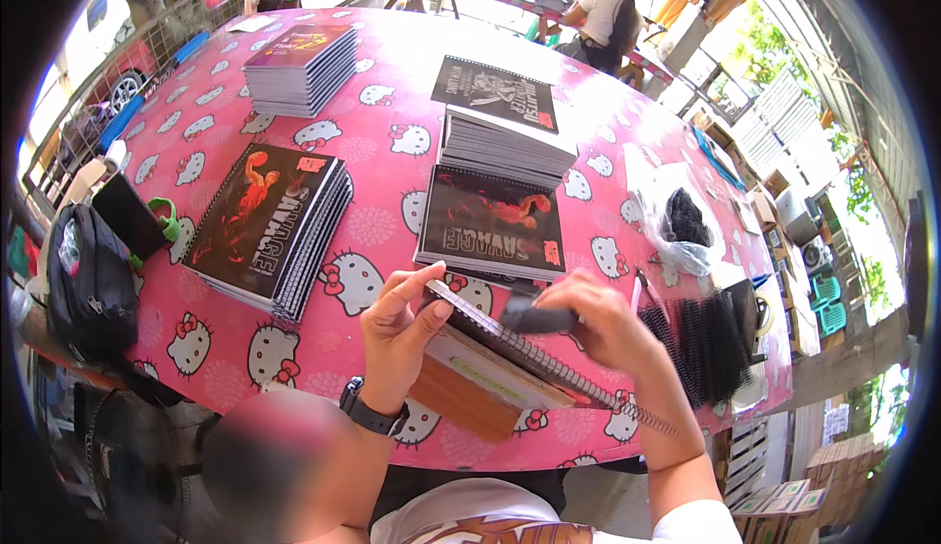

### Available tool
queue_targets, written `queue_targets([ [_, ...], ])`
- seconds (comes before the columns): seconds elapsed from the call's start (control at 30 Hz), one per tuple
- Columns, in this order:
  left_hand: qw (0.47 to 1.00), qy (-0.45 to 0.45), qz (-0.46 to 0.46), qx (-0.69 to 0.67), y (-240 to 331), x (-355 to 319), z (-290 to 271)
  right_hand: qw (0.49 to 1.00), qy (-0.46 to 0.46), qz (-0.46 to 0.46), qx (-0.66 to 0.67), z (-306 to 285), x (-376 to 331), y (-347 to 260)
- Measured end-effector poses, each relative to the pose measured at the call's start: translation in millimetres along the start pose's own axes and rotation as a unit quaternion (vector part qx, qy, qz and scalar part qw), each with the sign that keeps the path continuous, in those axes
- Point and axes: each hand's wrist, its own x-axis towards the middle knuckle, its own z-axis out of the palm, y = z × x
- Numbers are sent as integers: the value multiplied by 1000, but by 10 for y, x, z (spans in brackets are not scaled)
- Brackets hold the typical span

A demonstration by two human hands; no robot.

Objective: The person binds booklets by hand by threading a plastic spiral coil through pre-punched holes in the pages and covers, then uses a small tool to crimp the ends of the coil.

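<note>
Near the front edge of the table, my left hand [404,326] pinches the upper left end of a notebook [477,321] between thumb and fingers. Its punched edge faces up, and a dark wire coil [559,366] runs along the right part, its loose end sticking out past the notebook. A dark handheld tool [537,315], blurred so its kind is unclear, is gripped in my right hand [603,319] just above that edge. Below the notebook are a brown wooden board [461,402] and a pale labelled strip. Beyond my hands lies a stack of dark-covered spiral notebooks [495,216].
More notebook stacks stand at left [265,225] and far left [302,64]. Black plastic coils [711,348] lie at right, near a clear bag [681,216] with black contents. A black backpack [93,294] is at the left edge. Another person [603,24] sits at a far table.
</note>
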Motion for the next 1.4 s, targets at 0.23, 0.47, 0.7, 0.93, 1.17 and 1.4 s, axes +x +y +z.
queue_targets([
  [0.23, 997, 29, -31, -70, 9, -20, 35, 999, -25, -3, 42, 23, 40, -81],
  [0.47, 997, 12, -30, -66, 0, -19, 38, 999, -12, -15, -30, 39, 212, 2],
  [0.7, 1000, 16, -3, -22, 5, -5, 28, 998, -10, -24, -55, 40, 330, 15],
  [0.93, 999, 26, -21, -37, 27, -5, 25, 999, 32, -31, 12, 76, 311, -65],
  [1.17, 1000, 11, -5, -25, -17, 23, 8, 997, 43, -9, 68, 186, 358, -124],
  [1.4, 999, 22, 15, 28, -14, 9, -54, 993, 114, -5, 15, 285, 242, 96],
])
